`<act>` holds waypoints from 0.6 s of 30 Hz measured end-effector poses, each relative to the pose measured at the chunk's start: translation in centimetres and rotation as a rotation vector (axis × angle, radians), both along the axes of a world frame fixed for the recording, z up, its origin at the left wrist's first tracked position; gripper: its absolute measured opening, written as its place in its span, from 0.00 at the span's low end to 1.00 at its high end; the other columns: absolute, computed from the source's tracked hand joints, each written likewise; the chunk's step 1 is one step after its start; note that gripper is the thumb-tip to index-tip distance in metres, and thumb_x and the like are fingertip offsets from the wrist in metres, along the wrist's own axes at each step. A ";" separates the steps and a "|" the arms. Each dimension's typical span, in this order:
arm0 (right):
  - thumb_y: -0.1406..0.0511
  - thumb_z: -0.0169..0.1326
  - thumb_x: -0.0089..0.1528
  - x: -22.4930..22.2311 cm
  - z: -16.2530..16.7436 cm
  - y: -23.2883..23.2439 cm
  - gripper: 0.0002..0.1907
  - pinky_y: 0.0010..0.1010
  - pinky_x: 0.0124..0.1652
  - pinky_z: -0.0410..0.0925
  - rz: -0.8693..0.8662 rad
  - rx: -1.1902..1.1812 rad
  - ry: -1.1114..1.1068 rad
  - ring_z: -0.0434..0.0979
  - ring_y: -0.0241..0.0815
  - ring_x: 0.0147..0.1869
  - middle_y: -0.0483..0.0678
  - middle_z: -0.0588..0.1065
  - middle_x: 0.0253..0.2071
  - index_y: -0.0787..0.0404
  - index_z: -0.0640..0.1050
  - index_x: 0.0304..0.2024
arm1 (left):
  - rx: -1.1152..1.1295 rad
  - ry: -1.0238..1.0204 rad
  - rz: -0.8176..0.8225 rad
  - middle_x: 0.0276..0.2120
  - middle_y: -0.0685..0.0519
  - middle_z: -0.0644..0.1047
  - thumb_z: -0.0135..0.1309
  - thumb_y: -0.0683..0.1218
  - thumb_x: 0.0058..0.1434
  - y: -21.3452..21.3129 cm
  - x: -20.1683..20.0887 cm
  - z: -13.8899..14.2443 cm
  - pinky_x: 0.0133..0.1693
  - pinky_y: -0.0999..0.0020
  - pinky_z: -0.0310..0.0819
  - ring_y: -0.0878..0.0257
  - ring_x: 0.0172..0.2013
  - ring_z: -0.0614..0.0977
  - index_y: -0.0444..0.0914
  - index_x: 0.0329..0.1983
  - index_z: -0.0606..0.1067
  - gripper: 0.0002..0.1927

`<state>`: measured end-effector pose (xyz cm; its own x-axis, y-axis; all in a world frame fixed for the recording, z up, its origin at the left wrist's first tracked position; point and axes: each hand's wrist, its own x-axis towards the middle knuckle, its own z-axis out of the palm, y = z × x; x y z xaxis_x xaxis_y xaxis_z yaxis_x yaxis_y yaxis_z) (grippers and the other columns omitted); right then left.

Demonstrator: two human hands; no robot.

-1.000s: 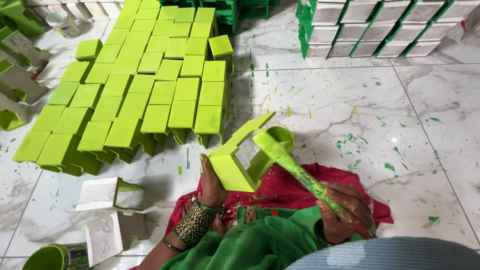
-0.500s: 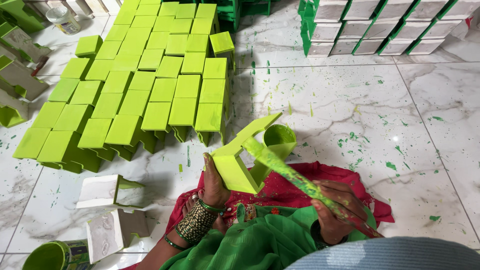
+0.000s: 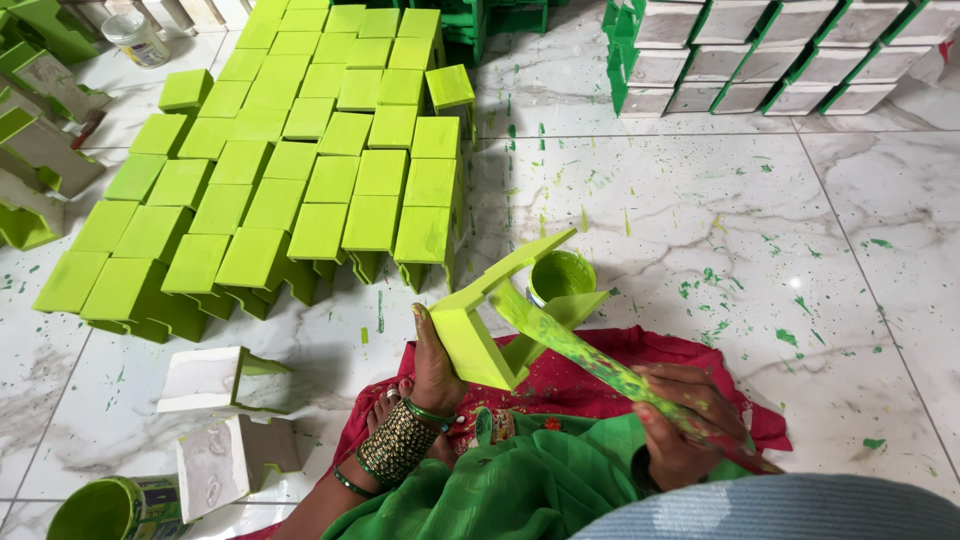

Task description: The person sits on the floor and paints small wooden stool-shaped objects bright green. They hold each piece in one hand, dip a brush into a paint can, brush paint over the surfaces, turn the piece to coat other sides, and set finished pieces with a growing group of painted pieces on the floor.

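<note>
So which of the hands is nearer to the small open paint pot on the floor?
Left. The left hand grips the green stool just beside the paint pot; the right hand holds the brush farther back, over the red cloth.

Bright even daylight, soft shadows, mild floor [image 3: 700, 180] glare, perhaps slight edge distortion

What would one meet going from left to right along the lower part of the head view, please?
Green paint can → unpainted white stand → left hand → lime-green stand → paintbrush → right hand.
</note>
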<state>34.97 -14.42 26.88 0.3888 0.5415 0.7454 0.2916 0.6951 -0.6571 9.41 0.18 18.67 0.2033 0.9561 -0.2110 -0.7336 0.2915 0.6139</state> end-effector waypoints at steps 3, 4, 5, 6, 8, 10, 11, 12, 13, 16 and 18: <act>0.72 0.64 0.56 0.7 -0.6 0.8 0.15 0.32 0.47 0.78 0.054 0.149 0.159 0.82 0.50 0.44 0.60 0.79 0.40 0.69 0.78 0.45 | -0.093 -0.054 0.035 0.37 0.56 0.76 0.38 0.73 0.66 0.7 -0.3 -0.9 0.40 0.61 0.81 0.63 0.37 0.81 0.42 0.55 0.70 0.35; 0.72 0.64 0.57 0.7 -0.8 1.1 0.15 0.31 0.47 0.77 0.072 0.202 0.222 0.82 0.49 0.44 0.60 0.79 0.39 0.69 0.78 0.45 | -0.051 -0.083 0.022 0.35 0.55 0.75 0.39 0.74 0.68 0.9 -0.3 -1.2 0.37 0.61 0.80 0.62 0.34 0.80 0.42 0.53 0.70 0.34; 0.71 0.65 0.58 0.4 -1.0 1.4 0.16 0.31 0.48 0.77 0.047 0.246 0.211 0.82 0.49 0.45 0.58 0.79 0.41 0.68 0.77 0.47 | -0.009 -0.112 0.009 0.32 0.55 0.74 0.40 0.75 0.69 1.0 -0.2 -1.4 0.34 0.61 0.80 0.62 0.31 0.79 0.41 0.52 0.70 0.34; 0.71 0.65 0.59 -0.1 -1.3 1.7 0.16 0.31 0.49 0.78 0.021 0.289 0.200 0.82 0.49 0.46 0.57 0.78 0.43 0.67 0.76 0.48 | 0.034 -0.141 -0.004 0.30 0.54 0.73 0.41 0.76 0.70 1.0 -0.2 -1.5 0.31 0.62 0.79 0.61 0.28 0.78 0.41 0.50 0.69 0.34; 0.71 0.64 0.60 -1.1 -1.4 1.7 0.15 0.31 0.49 0.78 0.006 0.272 0.196 0.82 0.49 0.46 0.56 0.79 0.43 0.66 0.77 0.49 | 0.009 -0.110 -0.026 0.29 0.55 0.74 0.40 0.76 0.67 0.9 0.1 -1.5 0.29 0.61 0.79 0.61 0.26 0.78 0.41 0.49 0.70 0.36; 0.71 0.60 0.59 -2.0 -1.1 0.8 0.13 0.31 0.46 0.77 0.020 0.153 0.207 0.81 0.49 0.44 0.59 0.79 0.41 0.68 0.79 0.47 | -0.020 -0.074 -0.040 0.28 0.55 0.74 0.40 0.76 0.63 0.7 0.4 -1.2 0.29 0.61 0.79 0.61 0.25 0.79 0.42 0.50 0.71 0.36; 0.72 0.59 0.60 -2.2 -0.9 0.1 0.13 0.32 0.48 0.77 0.014 0.047 0.146 0.81 0.50 0.46 0.59 0.79 0.43 0.69 0.78 0.47 | -0.039 -0.052 -0.041 0.29 0.54 0.75 0.40 0.76 0.62 0.6 0.4 -1.0 0.30 0.61 0.80 0.61 0.26 0.79 0.43 0.50 0.72 0.36; 0.73 0.59 0.60 -2.2 -0.5 -0.7 0.12 0.33 0.50 0.76 0.006 -0.057 0.084 0.81 0.52 0.48 0.60 0.78 0.45 0.69 0.77 0.47 | -0.057 -0.031 -0.043 0.29 0.54 0.75 0.40 0.75 0.60 0.5 0.5 -0.8 0.30 0.61 0.80 0.61 0.26 0.80 0.43 0.51 0.73 0.35; 0.73 0.59 0.61 -2.2 -0.2 -1.4 0.11 0.34 0.51 0.75 -0.002 -0.160 0.022 0.81 0.53 0.50 0.61 0.78 0.47 0.69 0.76 0.47 | -0.057 -0.043 -0.034 0.29 0.54 0.75 0.40 0.75 0.61 0.6 0.5 -0.7 0.30 0.61 0.80 0.61 0.26 0.80 0.43 0.50 0.73 0.35; 0.74 0.58 0.59 -1.2 0.5 -2.3 0.12 0.33 0.47 0.74 -0.009 -0.286 0.090 0.80 0.53 0.48 0.63 0.78 0.46 0.73 0.77 0.45 | -0.028 -0.077 -0.016 0.28 0.54 0.75 0.41 0.76 0.63 0.8 0.3 -0.5 0.29 0.61 0.79 0.61 0.25 0.80 0.42 0.47 0.72 0.34; 0.74 0.61 0.60 -1.1 0.4 -0.5 0.11 0.34 0.49 0.77 0.028 0.087 0.153 0.82 0.51 0.47 0.60 0.79 0.43 0.71 0.78 0.45 | 0.026 -0.103 -0.019 0.26 0.53 0.74 0.43 0.76 0.64 1.0 0.0 -0.7 0.28 0.60 0.80 0.59 0.24 0.80 0.42 0.45 0.71 0.34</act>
